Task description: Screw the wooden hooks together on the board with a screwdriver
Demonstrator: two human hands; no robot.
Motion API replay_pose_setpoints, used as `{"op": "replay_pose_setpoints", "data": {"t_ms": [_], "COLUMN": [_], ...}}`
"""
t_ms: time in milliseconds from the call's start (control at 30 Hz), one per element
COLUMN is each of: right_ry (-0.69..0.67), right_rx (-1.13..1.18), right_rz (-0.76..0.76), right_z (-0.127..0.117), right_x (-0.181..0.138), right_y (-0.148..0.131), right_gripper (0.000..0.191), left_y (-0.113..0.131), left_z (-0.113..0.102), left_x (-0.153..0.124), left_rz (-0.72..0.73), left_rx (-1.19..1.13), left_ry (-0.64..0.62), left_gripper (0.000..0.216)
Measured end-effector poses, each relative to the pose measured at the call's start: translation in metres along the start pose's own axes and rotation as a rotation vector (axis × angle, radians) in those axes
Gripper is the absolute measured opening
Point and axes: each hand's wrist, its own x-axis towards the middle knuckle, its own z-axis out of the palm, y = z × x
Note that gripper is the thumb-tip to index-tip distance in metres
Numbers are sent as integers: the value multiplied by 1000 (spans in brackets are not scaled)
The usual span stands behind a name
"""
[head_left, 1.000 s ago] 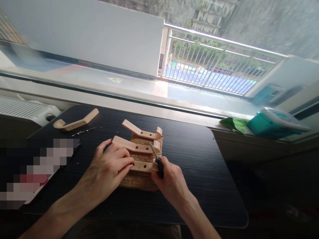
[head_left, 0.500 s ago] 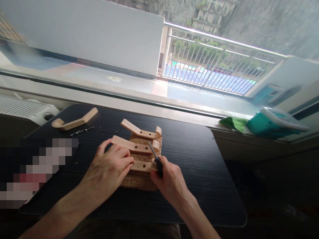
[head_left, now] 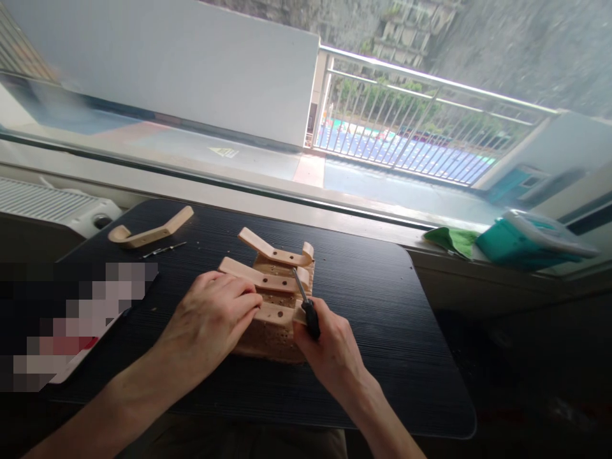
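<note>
My left hand point(head_left: 215, 312) has its fingers closed on the left end of the nearest wooden hook point(head_left: 270, 312), a pale piece with dark screw holes. My right hand point(head_left: 329, 335) wraps round the black handle of a screwdriver point(head_left: 311, 317), its metal shaft pointing away from me, and also rests at the hook's right end. Under the hook is a wooden block point(head_left: 272, 347) pitted with small holes. Two more curved hooks, a middle one point(head_left: 253, 276) and a far one point(head_left: 272, 252), lie across the block's farther part. My fingers hide both ends of the nearest hook.
A loose wooden hook point(head_left: 157, 236) lies at the back left of the black table point(head_left: 382, 331), beside thin metal bits point(head_left: 165, 249). A pixelated item point(head_left: 95, 325) covers the left edge. On the sill stand a green cloth point(head_left: 449, 241) and teal box point(head_left: 516, 239); a radiator point(head_left: 52, 201) is left.
The view has shifted slightly. Both hands and the nearest hook have moved a little away from me over the block. The screwdriver stays in my right hand.
</note>
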Motion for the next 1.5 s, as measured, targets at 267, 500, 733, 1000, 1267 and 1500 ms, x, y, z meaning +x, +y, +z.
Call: {"op": "replay_pose_setpoints", "data": {"t_ms": [267, 500, 733, 1000, 1267, 1500], "right_ry": [-9, -76, -98, -85, -96, -85], "right_rx": [8, 1, 37, 12, -28, -19], "right_rz": [41, 163, 206, 177, 168, 150], "right_z": [-11, -13, -14, -14, -9, -7], "right_x": [20, 27, 26, 26, 22, 22], "right_y": [-15, -18, -21, -23, -21, -18], "right_gripper": [10, 18, 21, 21, 22, 21], "left_y": [-10, -11, -13, -19, -18, -17], "left_z": [-23, -17, -18, -17, -15, -12], "left_x": [18, 24, 20, 18, 17, 17], "left_rz": [-32, -75, -23, 19, 20, 23], "left_rx": [-34, -11, -50, -79, -81, -60], "left_ry": [-104, -206, -193, -190, -231, -235], "left_gripper": [24, 27, 27, 26, 27, 29]}}
